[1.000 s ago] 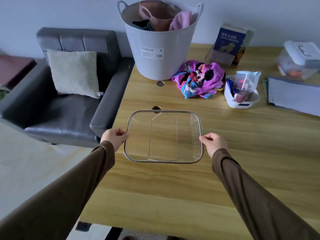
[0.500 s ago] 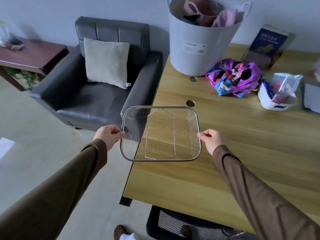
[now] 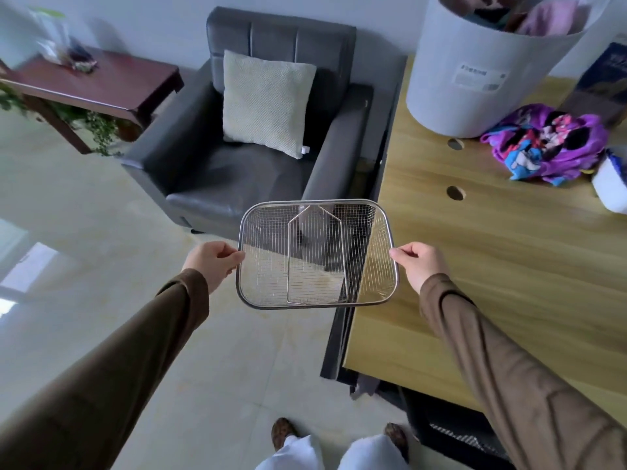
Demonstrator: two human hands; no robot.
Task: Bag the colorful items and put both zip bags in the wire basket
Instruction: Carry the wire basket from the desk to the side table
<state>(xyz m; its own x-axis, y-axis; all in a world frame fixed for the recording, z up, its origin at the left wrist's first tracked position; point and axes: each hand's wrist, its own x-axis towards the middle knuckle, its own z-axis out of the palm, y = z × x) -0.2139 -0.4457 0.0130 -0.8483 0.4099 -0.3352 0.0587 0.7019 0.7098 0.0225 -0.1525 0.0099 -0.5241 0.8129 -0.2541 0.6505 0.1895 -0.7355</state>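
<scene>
Left hand (image 3: 213,262) and right hand (image 3: 420,264) clenched on the wire basket (image 3: 317,254) rim.

Silver wire basket (image 3: 317,254); brown sleeves (image 3: 509,368); purple cartoon-print cloth (image 3: 546,144); dark grey armchair (image 3: 210,171).

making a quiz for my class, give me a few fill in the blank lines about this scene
1. Both hands hold the wire basket by its ____.
2. The basket holds ____ zip bags.
3. The pale cushion sits on the dark ____.
4. The left hand grips the basket's ____ side.

Missing words: rim; no; armchair; left
</scene>
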